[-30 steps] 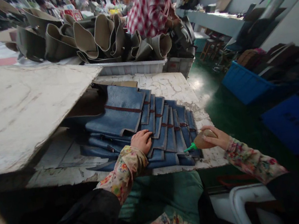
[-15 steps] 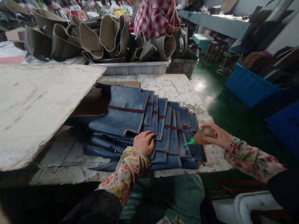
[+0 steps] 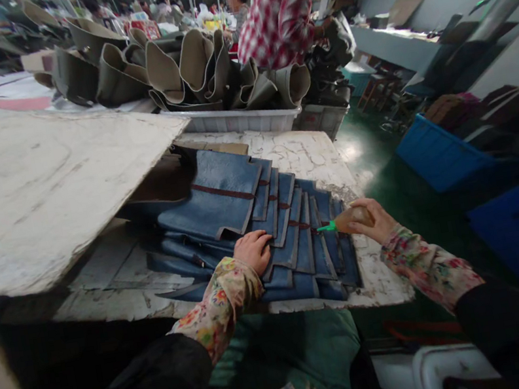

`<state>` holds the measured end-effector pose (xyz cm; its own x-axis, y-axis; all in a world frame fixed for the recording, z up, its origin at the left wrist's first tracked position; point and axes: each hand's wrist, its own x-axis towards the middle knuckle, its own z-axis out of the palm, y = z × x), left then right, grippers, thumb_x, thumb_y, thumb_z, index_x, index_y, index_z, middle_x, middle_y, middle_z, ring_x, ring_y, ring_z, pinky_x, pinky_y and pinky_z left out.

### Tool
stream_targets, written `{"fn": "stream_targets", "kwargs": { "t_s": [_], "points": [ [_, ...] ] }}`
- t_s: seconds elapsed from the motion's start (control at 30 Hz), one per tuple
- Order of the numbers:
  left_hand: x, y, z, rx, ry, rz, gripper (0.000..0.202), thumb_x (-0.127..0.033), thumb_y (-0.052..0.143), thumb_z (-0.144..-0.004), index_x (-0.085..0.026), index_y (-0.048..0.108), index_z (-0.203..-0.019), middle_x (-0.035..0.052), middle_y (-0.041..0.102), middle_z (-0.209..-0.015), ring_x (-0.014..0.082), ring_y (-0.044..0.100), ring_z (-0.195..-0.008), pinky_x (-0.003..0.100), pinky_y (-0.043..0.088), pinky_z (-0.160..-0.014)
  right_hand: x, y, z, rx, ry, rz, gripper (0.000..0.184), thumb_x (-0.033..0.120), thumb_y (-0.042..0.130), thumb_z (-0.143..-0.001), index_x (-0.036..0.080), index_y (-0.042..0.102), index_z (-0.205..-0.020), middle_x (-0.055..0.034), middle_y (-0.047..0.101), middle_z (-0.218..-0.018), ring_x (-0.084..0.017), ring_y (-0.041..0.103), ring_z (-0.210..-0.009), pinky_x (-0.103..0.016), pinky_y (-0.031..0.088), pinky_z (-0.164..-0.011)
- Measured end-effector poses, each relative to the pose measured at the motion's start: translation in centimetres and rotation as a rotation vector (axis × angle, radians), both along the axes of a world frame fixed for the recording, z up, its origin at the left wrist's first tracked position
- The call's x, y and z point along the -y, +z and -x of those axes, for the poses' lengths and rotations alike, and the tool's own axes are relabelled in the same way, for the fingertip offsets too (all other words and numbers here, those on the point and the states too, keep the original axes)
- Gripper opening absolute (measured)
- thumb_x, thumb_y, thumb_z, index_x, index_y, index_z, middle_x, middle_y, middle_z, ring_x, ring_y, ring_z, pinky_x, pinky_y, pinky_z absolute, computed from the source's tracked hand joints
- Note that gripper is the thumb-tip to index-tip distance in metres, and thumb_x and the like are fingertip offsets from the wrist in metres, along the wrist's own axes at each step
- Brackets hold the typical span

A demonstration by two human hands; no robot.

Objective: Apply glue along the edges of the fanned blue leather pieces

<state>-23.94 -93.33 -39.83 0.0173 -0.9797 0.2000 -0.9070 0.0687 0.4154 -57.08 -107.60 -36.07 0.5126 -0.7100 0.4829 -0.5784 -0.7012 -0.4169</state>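
Observation:
Several blue leather pieces [image 3: 236, 205] with brown strips lie fanned out and overlapping on a worn white worktable [image 3: 302, 154]. My left hand [image 3: 253, 250] rests on the near pieces with its fingers curled down, pressing them flat. My right hand [image 3: 373, 218] is wrapped round a small brown glue bottle [image 3: 350, 218]. The bottle's green nozzle [image 3: 327, 227] points left and touches the rightmost pieces. Both my sleeves are flowered.
A large white board [image 3: 29, 186] slants over the table's left side. A white tray [image 3: 237, 118] of curled olive leather parts [image 3: 179, 68] stands at the back. A person in a red checked shirt [image 3: 281, 11] works behind it. Blue crates [image 3: 436, 151] sit on the green floor at right.
My right hand has carried the bottle up along the fanned pieces, away from the table's near edge. My left hand has stayed pressed on the pieces.

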Motion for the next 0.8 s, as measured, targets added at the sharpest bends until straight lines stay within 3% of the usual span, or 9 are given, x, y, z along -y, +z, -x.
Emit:
{"fn": "stream_targets", "kwargs": {
  "t_s": [0.2,0.47,0.8],
  "points": [
    [0.2,0.1,0.0,-0.011,0.004,0.005,0.033,-0.026,0.047,-0.083,-0.025,0.062,-0.112,0.0028,0.059,-0.123,0.0213,0.050,-0.116,0.041,0.038,-0.099,0.7,-0.5,0.1,-0.030,0.044,0.002,0.043,0.045,0.061,-0.074,0.020,0.051,-0.107,-0.0080,0.053,-0.103,-0.023,0.052,-0.099,-0.043,0.045,-0.089],
    [0.7,0.0,-0.4,-0.019,0.003,0.003,0.033,-0.026,0.047,-0.083,-0.025,0.061,-0.113,0.0026,0.058,-0.123,0.0211,0.050,-0.116,0.042,0.038,-0.098,3.5,-0.9,-1.5,0.014,-0.100,-0.113,0.052,0.053,0.061,-0.067,0.018,0.053,-0.104,-0.0103,0.054,-0.103,-0.026,0.052,-0.101,-0.046,0.042,-0.093],
    [1.0,0.2,-0.7,-0.034,0.005,-0.008,0.033,-0.026,0.047,-0.083,-0.026,0.061,-0.113,0.0022,0.058,-0.124,0.0210,0.050,-0.116,0.041,0.038,-0.098,8.4,-1.8,-3.7,0.084,-0.235,-0.113,0.063,0.060,0.058,-0.060,0.014,0.056,-0.104,-0.0142,0.054,-0.104,-0.029,0.051,-0.102,-0.048,0.040,-0.094]
  ]
}}
